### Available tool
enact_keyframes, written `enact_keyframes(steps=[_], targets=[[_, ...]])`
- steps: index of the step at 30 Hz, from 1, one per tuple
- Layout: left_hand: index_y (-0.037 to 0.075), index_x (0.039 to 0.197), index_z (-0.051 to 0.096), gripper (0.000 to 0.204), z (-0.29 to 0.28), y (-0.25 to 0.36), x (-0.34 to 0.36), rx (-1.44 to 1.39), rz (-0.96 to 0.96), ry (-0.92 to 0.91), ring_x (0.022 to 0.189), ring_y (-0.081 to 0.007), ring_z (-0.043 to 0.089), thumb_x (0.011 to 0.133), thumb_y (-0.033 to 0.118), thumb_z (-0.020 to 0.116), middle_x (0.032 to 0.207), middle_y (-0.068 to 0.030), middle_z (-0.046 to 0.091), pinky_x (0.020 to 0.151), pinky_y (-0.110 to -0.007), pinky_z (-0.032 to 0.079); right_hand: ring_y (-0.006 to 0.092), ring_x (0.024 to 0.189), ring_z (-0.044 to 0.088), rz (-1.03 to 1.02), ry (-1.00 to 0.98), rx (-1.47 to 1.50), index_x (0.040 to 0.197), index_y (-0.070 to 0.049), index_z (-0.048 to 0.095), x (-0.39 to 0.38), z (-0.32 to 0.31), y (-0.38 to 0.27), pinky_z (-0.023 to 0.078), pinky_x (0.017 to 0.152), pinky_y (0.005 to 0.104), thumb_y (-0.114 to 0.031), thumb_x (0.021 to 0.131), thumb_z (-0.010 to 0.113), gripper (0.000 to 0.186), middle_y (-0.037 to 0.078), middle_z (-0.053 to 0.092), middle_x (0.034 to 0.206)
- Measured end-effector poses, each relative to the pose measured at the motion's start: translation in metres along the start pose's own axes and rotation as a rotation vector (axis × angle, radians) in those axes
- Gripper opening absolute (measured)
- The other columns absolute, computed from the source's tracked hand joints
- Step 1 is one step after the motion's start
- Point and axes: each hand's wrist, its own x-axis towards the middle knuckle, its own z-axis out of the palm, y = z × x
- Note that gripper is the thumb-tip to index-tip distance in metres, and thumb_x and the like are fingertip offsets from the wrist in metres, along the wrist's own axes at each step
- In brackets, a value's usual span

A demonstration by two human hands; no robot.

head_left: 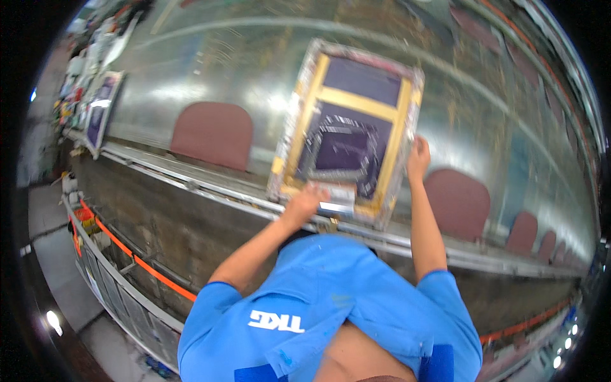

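A screen printing frame (389, 159) with a dark purple mesh and yellow tape lies tilted on the long table in front of me. Dark smears of ink ring a rectangle on its mesh. My left hand (305, 205) is closed at the near end of the frame, on a squeegee (337, 198) with a pale, blocky body; its fingers are partly blurred. At the frame's right side, my right hand (417, 159) has its fingers curled round the outer edge.
Dark red rounded fabric pieces (213, 135) lie along the shiny table (267, 70), with several more to the right. A metal rail (191, 184) follows the near edge. Another frame (102, 114) stands at the far left. An orange-striped rail (143, 267) runs lower left.
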Motion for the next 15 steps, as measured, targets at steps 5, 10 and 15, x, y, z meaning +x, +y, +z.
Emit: enact_keyframes(steps=[5,10,15], targets=[[0.009,0.116,0.071,0.045,-0.015,-0.014,0.09,-0.109,-0.066,0.067,0.112,-0.0345,0.066,0.073,-0.006,0.068,0.116,-0.0129,0.072,0.101,-0.045,0.052,0.0343,0.111,0.062,-0.179,-0.109,-0.505,0.117,-0.007,0.07,0.008,-0.027,-0.017,0.049,0.094,0.0435,-0.026,0.097,0.065,0.028,0.019,0.066,0.119],[0.008,0.112,0.073,0.039,-0.055,-0.061,0.196,-0.072,-0.16,-0.108,0.093,-0.0311,0.07,0.074,0.0,0.072,0.101,-0.0144,0.073,0.081,-0.039,0.055,0.0346,0.117,0.059,-0.528,-0.5,-0.483,0.122,-0.012,0.07,0.019,-0.011,-0.135,0.048,0.097,0.0459,-0.04,0.083,0.078,0.049,0.018,0.064,0.12],[0.007,0.105,0.074,0.029,-0.053,-0.089,0.272,-0.171,-0.204,-0.314,0.088,-0.0371,0.07,0.076,0.008,0.071,0.095,-0.018,0.073,0.081,-0.045,0.056,0.0367,0.108,0.064,-0.385,-0.724,-0.639,0.109,-0.006,0.068,0.042,0.063,-0.134,0.052,0.088,0.0472,-0.028,0.078,0.083,0.041,0.019,0.068,0.11]])
